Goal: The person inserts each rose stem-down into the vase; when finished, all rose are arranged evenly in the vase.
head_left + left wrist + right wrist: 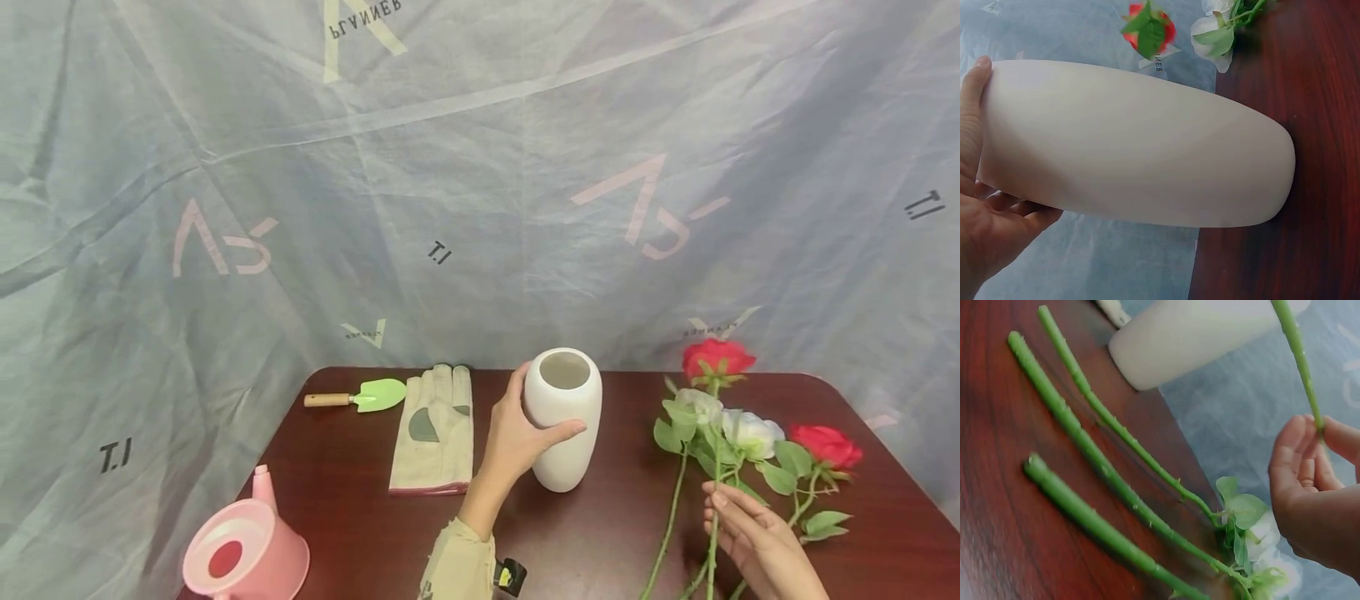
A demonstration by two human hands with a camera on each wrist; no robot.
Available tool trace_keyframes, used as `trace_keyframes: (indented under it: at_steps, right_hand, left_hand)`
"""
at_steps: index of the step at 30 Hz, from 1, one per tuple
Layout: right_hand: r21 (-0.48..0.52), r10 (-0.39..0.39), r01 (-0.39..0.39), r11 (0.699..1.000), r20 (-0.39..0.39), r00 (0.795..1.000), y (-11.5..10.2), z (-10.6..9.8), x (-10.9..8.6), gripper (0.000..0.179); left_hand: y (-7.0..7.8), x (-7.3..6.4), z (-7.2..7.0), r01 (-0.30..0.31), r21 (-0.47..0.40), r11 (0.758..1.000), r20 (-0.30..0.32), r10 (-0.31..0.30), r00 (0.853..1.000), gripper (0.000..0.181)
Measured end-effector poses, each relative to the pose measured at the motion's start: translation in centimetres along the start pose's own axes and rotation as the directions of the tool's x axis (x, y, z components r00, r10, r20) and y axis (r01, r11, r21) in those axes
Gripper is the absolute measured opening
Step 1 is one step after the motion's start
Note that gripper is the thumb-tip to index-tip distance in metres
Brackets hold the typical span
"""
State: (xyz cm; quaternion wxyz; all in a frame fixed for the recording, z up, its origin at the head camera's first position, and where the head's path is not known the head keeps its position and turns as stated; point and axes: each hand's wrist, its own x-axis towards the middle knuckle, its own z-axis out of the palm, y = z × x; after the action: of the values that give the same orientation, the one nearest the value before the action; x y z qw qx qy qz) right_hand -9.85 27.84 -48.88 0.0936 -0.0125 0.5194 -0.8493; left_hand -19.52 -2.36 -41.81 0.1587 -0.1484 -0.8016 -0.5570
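Note:
A white vase (566, 454) stands upright on the table, its round mouth facing up. My left hand (513, 437) grips its upper left side, thumb across the front; the left wrist view shows the fingers curved around the vase's top end. Between thumb and fingers, my right hand (761, 537) pinches the green stem (1297, 356) of a red rose (717, 360), which is raised above the other flowers. Beneath it lie white flowers (752, 435) and a second red rose (828, 446). Three stems (1104, 465) rest on the table in the right wrist view.
Left of the vase lies a pair of beige work gloves (442, 454), beside a green trowel (380, 395) with a wooden handle. A pink watering can (281, 554) stands at the table's near left. Grey printed fabric (487, 208) hangs behind the dark red table (352, 508).

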Motion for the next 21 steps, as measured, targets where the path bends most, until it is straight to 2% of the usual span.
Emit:
trace_keyframes:
  at_steps: [3,5,7,11,15,21]
  right_hand:
    - [0.162,-0.118,0.095,0.982,0.134,0.984,0.0,0.3,0.0,0.041]
    - [0.258,-0.164,0.112,0.96,0.19,0.968,0.0,0.4,0.2,0.043]
    - [0.337,-0.196,0.113,0.935,0.224,0.955,0.0,0.6,0.2,0.045]
    - [0.435,-0.232,0.113,0.893,0.231,0.945,0.2,0.8,0.3,0.046]
    - [0.461,-0.28,0.16,0.873,0.205,0.938,0.1,1.2,0.6,0.046]
    - [0.364,-0.286,0.216,0.906,0.15,0.947,-0.5,1.9,0.9,0.042]
  left_hand:
    - [0.0,0.0,0.0,-0.002,0.0,1.0,-0.001,0.002,1.0,0.091]
    - [-0.1,0.0,0.1,-0.005,-0.007,1.0,-0.001,0.005,1.0,0.09]
    - [-0.1,-0.1,0.1,-0.004,-0.009,1.0,-0.001,0.004,1.0,0.09]
    - [-0.2,-0.2,0.2,0.001,-0.003,1.0,-0.002,-0.001,1.0,0.09]
    - [-0.2,-0.2,0.2,-0.005,-0.001,1.0,-0.006,0.005,1.0,0.091]
    - [0.1,-0.2,0.1,-0.023,-0.011,1.0,-0.007,0.023,1.0,0.091]
